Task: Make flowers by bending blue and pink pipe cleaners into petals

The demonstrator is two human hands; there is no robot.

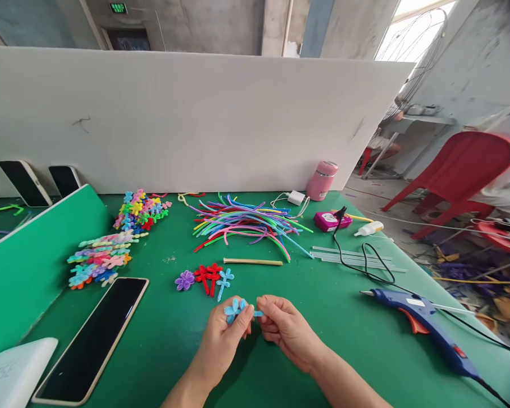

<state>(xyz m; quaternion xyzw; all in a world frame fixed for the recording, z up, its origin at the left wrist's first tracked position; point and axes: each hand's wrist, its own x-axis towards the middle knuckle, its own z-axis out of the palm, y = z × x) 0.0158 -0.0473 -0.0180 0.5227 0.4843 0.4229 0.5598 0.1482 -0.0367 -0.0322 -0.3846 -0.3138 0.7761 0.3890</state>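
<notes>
Pressure looks the main risk in the head view: the left hand [223, 328] pinches a light-blue fuzzy flower [234, 310] above the desk [161, 357], and the right hand [283, 323], its grip also closed, holds what seems the flower's stem [258, 313]. A hard tug or twist could bend the petals [235, 304] or loosen the stem; the glue gun [440, 334], well apart, could burn a hand if hot.
</notes>
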